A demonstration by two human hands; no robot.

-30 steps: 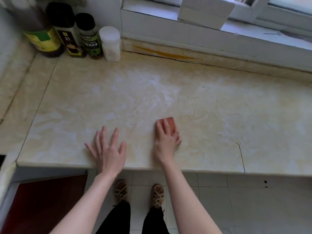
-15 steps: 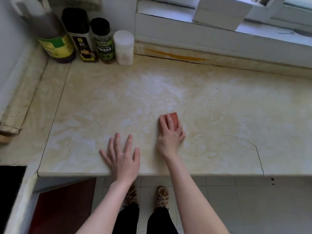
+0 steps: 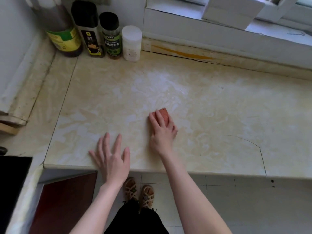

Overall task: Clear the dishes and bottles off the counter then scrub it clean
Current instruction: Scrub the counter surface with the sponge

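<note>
Toward the front of the worktop (image 3: 219, 115), in the head view, the right hand (image 3: 163, 132) lies on top of a reddish sponge (image 3: 165, 114). Its grip grasps the sponge: two fingers reach forward over the top and the outer fingers curl down its right side. Only the far end of the sponge shows past the fingertips; the rest is hidden under the palm. The sponge sits flat on the stone, amid pale, streaky smears.

Just to the left, the left hand (image 3: 112, 157) rests palm down by the worktop's front edge, its grip released and fingers spread, holding nothing. The two hands are near each other but apart.

At the far left corner, against the wall, four containers stand upright in a row: a big dark bottle (image 3: 62, 36), a black-capped bottle (image 3: 89, 31), a spice jar (image 3: 111, 36) and a white jar (image 3: 131, 43), all well apart from the sponge. A thin crack (image 3: 256, 147) runs across the worktop's right front. Below the edge, sandals (image 3: 146, 196) stand on a tiled floor.
</note>
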